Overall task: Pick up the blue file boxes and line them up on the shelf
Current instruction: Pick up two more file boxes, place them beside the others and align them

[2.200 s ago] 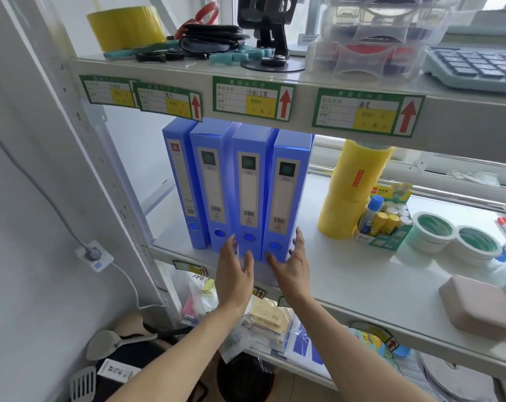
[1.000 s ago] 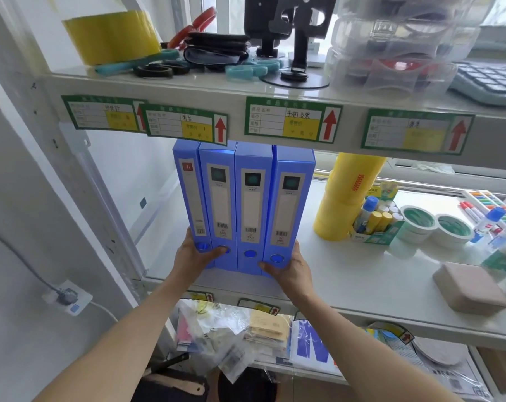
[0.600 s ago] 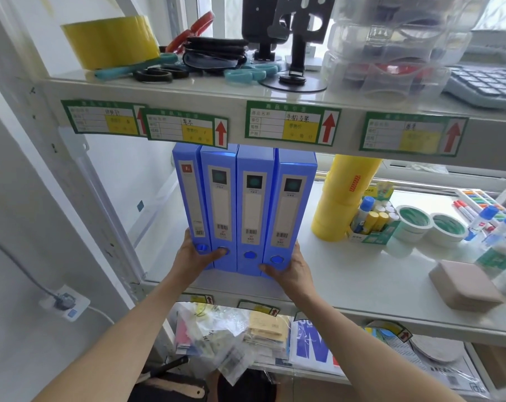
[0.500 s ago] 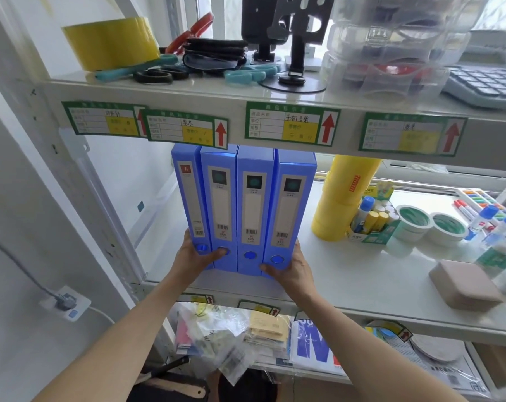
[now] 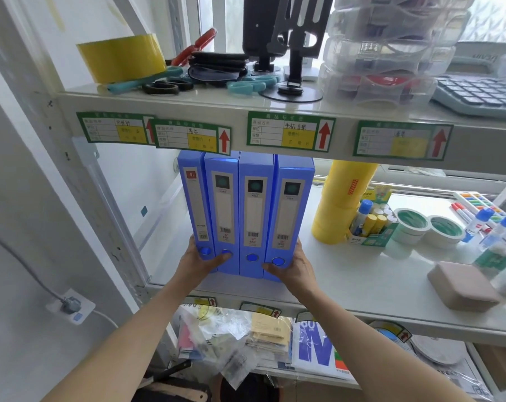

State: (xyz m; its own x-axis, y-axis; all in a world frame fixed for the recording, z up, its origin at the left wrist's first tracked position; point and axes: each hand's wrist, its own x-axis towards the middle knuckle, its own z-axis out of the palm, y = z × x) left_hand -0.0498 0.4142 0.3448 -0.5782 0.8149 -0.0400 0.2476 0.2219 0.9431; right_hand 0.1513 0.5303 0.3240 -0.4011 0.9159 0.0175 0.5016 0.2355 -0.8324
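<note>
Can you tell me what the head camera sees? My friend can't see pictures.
Two hands, left hand and right hand, squeeze four upright blue file boxes together on a white shelf. Yellow tape rolls stand to their right.

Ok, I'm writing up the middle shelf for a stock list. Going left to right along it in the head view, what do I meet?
Blue file boxes → yellow tape stack → box of glue sticks → two white tape rolls → tan case. The left hand and right hand clasp the boxes' lower ends.
</note>
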